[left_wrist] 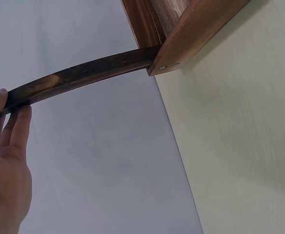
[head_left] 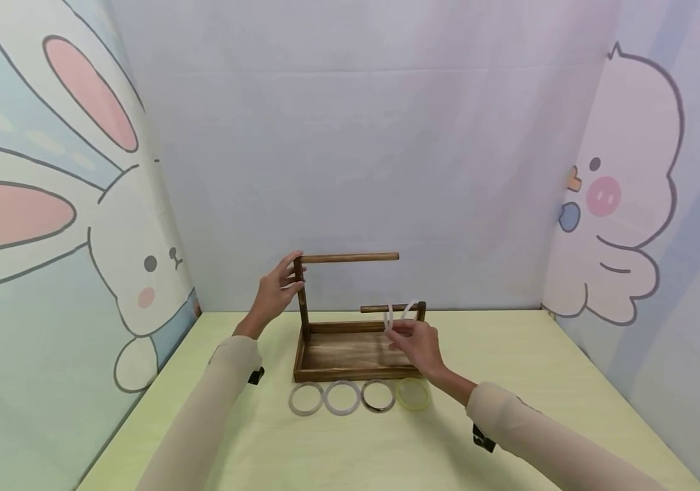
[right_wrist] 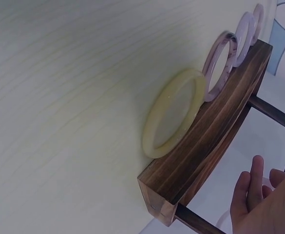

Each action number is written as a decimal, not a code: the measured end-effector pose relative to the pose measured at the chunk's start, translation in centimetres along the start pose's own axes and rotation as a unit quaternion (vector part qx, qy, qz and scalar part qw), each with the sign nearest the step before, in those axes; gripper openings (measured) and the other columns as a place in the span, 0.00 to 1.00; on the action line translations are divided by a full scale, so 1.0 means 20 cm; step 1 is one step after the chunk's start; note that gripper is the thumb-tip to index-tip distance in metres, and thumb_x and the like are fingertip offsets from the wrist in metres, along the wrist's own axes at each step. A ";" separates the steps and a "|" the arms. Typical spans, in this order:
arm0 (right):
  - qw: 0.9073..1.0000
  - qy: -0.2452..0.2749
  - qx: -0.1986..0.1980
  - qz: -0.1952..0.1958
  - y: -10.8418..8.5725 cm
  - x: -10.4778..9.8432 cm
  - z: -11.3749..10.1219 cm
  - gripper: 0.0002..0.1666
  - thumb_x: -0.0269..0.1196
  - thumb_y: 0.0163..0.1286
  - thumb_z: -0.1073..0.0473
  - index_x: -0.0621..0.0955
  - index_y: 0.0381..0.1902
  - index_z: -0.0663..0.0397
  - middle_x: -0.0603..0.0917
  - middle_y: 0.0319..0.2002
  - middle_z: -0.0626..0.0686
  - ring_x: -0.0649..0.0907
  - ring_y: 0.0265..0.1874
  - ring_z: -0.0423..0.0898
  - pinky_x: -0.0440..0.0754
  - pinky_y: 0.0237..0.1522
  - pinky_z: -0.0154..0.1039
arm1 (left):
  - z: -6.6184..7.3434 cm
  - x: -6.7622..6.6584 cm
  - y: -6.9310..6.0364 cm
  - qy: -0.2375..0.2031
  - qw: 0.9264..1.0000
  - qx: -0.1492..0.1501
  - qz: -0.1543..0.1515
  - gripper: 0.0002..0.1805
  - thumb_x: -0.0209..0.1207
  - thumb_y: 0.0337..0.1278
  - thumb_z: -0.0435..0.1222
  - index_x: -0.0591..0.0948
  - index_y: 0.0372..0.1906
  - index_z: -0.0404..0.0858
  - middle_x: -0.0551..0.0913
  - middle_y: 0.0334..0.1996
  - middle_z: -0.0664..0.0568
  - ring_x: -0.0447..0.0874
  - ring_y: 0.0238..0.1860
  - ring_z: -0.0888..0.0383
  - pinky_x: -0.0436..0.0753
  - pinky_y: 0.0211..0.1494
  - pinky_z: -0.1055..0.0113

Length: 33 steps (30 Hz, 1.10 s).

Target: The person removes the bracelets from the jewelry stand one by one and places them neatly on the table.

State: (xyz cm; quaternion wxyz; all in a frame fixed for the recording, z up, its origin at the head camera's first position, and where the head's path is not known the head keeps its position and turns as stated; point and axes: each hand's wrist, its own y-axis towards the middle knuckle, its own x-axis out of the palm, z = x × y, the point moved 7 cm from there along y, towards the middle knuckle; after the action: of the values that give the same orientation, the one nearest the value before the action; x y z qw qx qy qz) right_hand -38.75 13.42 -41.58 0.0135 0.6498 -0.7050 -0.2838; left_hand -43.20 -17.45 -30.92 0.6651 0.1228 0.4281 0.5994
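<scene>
A dark wooden bangle rack (head_left: pixel 356 374) stands on the table, with a tall rod on its left post and a lower rod (head_left: pixel 371 309) on the right. My left hand (head_left: pixel 273 296) grips the left post (left_wrist: pixel 84 75) near its top, thumb on one side and fingers on the other. With my right hand (head_left: pixel 417 344) I pinch a whitish bangle (head_left: pixel 387 318), which appears to be around the lower rod. Another whitish bangle (head_left: pixel 409 310) hangs closer to that rod's post. In the right wrist view, my right hand (right_wrist: pixel 269 204) mostly hides the held bangle.
Several bangles lie in a row along the rack's front edge: a greyish one (head_left: pixel 305 413), a pale lilac one (head_left: pixel 342 412), a dark-marked one (head_left: pixel 378 409) and a yellow one (right_wrist: pixel 152 131). Printed cloth walls (head_left: pixel 362 170) enclose the table on three sides.
</scene>
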 end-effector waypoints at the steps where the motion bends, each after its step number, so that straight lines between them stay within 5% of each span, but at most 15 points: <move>1: 1.000 0.004 0.000 -0.001 0.00 0.00 0.00 0.11 0.73 0.68 0.64 0.90 0.46 0.64 0.92 0.38 0.58 0.92 0.28 0.56 0.90 0.33 0.31 | 0.00 0.00 0.00 0.001 1.000 0.001 0.001 0.39 0.61 0.60 0.13 0.70 0.75 0.36 0.83 0.57 0.27 0.83 0.57 0.28 0.87 0.53 0.42; 10: 0.999 0.040 0.005 -0.003 -0.01 0.00 0.00 0.08 0.69 0.70 0.69 0.87 0.46 0.69 0.89 0.42 0.68 0.91 0.29 0.63 0.91 0.36 0.55 | 0.01 0.01 0.00 -0.005 1.000 0.003 -0.003 0.39 0.61 0.60 0.13 0.69 0.76 0.36 0.81 0.57 0.24 0.82 0.57 0.28 0.86 0.54 0.40; 33: 0.999 0.050 0.011 0.000 -0.03 0.05 0.03 0.16 0.67 0.71 0.71 0.82 0.55 0.70 0.90 0.40 0.67 0.90 0.23 0.63 0.92 0.29 0.42 | 0.01 0.01 0.00 0.002 1.000 0.002 -0.005 0.39 0.61 0.61 0.14 0.69 0.76 0.36 0.82 0.57 0.26 0.83 0.56 0.28 0.87 0.54 0.42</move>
State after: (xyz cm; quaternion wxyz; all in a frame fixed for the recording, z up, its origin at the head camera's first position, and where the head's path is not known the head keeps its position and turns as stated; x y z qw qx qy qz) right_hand -38.62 12.76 -42.54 0.0412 0.6635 -0.7064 -0.2430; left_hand -43.06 -17.10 -30.80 0.6670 0.1212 0.4312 0.5954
